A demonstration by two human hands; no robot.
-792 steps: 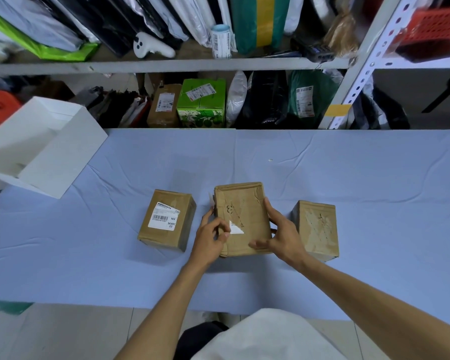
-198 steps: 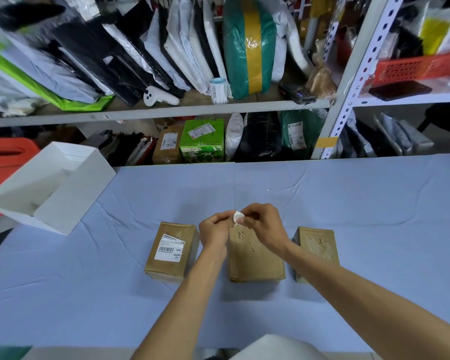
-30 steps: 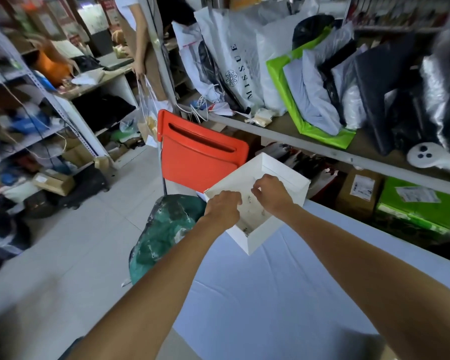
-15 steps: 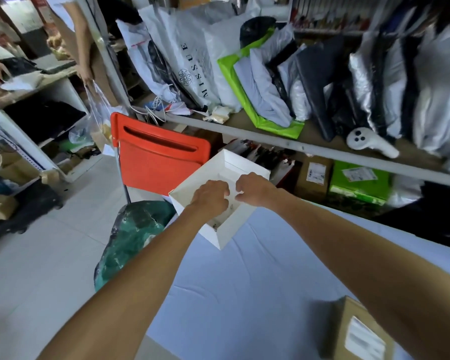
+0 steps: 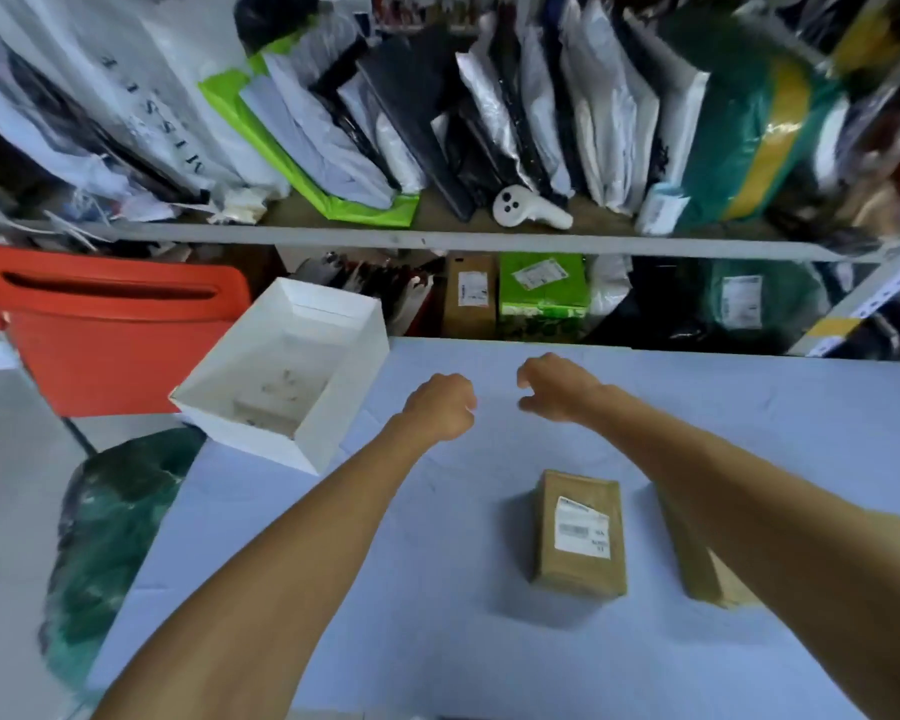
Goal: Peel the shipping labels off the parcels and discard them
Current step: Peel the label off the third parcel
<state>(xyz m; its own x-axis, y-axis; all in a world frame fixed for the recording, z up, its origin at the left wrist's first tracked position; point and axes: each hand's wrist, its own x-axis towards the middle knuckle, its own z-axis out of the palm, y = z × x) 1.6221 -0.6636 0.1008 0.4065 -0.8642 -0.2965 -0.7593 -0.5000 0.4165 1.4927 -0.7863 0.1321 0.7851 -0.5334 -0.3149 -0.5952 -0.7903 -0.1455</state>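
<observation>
A brown parcel (image 5: 579,537) with a white shipping label (image 5: 581,526) on top lies on the blue-covered table (image 5: 437,641). Right of it a second brown parcel (image 5: 697,574) is mostly hidden behind my right forearm. A white open box (image 5: 328,407) holding peeled label scraps sits tilted at the table's far left corner. My left hand (image 5: 440,405) hovers over the table just right of that box, fingers curled with nothing seen in them. My right hand (image 5: 554,387) is beside it, fingers loosely bent, holding nothing.
A red plastic chair (image 5: 110,330) stands left of the table behind the white box. A dark green bag (image 5: 110,522) lies on the floor at the left. Behind the table, shelves carry mailer bags, a white controller (image 5: 528,210) and labelled boxes (image 5: 541,283).
Both hands have drawn back out of the white box and moved right over the table. My view has swung right, bringing the labelled parcel into sight.
</observation>
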